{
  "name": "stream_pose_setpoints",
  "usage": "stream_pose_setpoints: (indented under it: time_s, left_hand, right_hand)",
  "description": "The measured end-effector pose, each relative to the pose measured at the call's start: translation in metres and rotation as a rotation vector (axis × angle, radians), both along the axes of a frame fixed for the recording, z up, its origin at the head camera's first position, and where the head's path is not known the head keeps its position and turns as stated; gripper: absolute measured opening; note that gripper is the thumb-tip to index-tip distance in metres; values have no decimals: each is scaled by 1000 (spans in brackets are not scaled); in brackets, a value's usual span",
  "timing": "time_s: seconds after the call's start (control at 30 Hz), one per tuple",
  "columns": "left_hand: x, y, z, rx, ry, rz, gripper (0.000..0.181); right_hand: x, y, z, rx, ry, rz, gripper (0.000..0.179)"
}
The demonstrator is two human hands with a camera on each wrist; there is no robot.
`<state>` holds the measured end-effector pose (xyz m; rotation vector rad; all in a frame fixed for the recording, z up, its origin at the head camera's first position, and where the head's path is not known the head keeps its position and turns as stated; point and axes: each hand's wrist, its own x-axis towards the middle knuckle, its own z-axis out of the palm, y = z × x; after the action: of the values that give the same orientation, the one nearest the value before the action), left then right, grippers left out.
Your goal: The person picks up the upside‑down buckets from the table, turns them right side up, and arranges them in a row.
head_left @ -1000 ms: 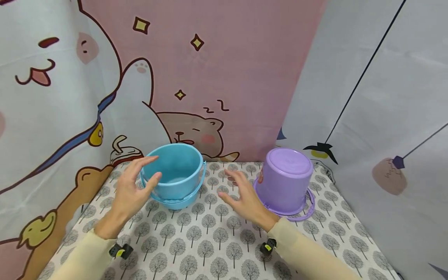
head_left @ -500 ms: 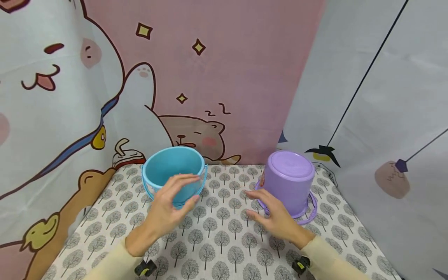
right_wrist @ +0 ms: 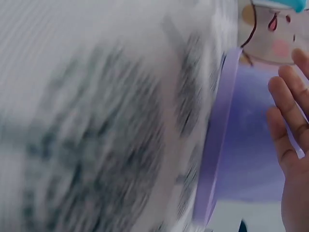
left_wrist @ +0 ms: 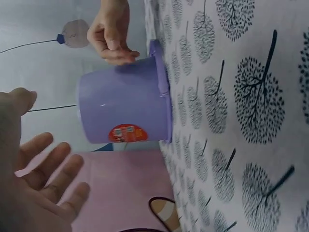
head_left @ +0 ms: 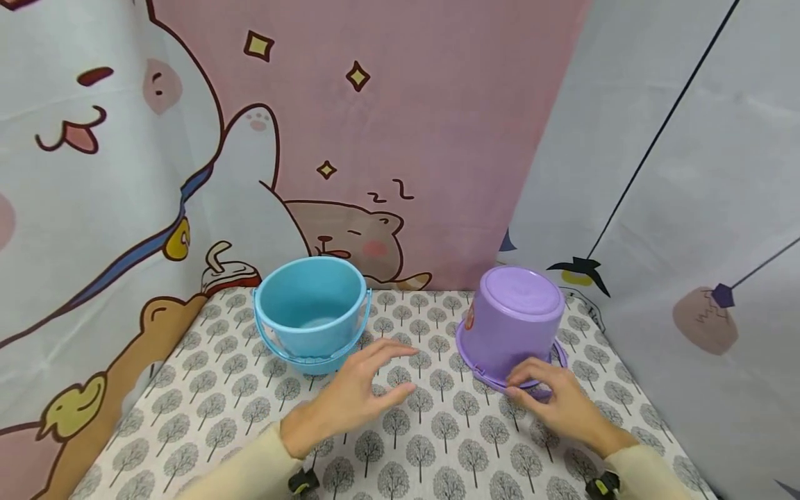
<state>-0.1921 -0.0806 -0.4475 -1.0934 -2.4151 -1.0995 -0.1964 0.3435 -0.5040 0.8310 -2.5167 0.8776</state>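
Observation:
A purple bucket (head_left: 512, 319) stands upside down on the right of the table, its handle lying around the rim; the left wrist view shows a red sticker (left_wrist: 127, 133) on its side. My right hand (head_left: 556, 403) is at the near side of its rim, fingers loosely bent and overlapping the bucket in the head view. In the right wrist view the fingers (right_wrist: 287, 104) are spread beside the bucket wall. My left hand (head_left: 356, 389) hovers over the middle of the table, thumb and fingers apart, holding nothing. Behind it on the left, a light blue bucket (head_left: 312, 330) stands upright, handle down.
A tree-print cloth (head_left: 369, 444) covers the table. Behind it hangs a pink backdrop (head_left: 437, 139) with cartoon animals, and a grey-white printed sheet (head_left: 675, 208) closes off the right side. Both wrists carry small black straps (head_left: 303, 480).
Both hands have moved to the right: the left from beside the blue bucket to mid-table, the right from mid-table to the purple bucket's near rim. Both buckets stay in place.

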Motion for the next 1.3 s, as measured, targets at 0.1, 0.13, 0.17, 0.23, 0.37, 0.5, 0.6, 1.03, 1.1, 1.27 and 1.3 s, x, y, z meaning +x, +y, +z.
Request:
stream_pose_setpoints:
  time_s: [0.1,0.13,0.17,0.23,0.37,0.5,0.6,1.03,1.1,1.27,1.3]
  left_hand:
    - [-10,12,-10,-86,-105,20,65]
    - [-13,17,-13,-115,-131,28,68]
    - [-17,21,-16,-144,-157,34,71]
    - [-23,30,-23,-189,-199,37,76]
    - [-35,46,-31,-261,-238,67,85]
    - [-50,59,-42,-279,-260,93,94]
    - [-61,66,-52,-274,-281,105,100]
    - [-100,105,-74,-356,-321,113,129]
    - [-105,113,-79,-378,-306,113,133]
    - [-113,128,-84,-402,-281,114,144]
    - [-114,130,-85,-402,-281,115,146]
  right_hand:
    - [-2,17,-3,1,-14,-48,29]
    - [-3,22,-4,8,-17,-66,30]
    - [-4,28,-5,16,-26,-87,30]
    - [-7,40,-8,20,-61,-113,32]
    - [-14,63,-10,45,-190,-183,20]
    - [-19,83,-11,130,-325,-306,57]
    - [-23,95,-17,200,-330,-350,89]
    - [-37,109,-17,417,-383,-350,128]
    - [-38,108,-17,412,-408,-351,127]
    - [-40,107,-15,364,-426,-341,127]
    - [-40,106,-14,351,-421,-336,128]
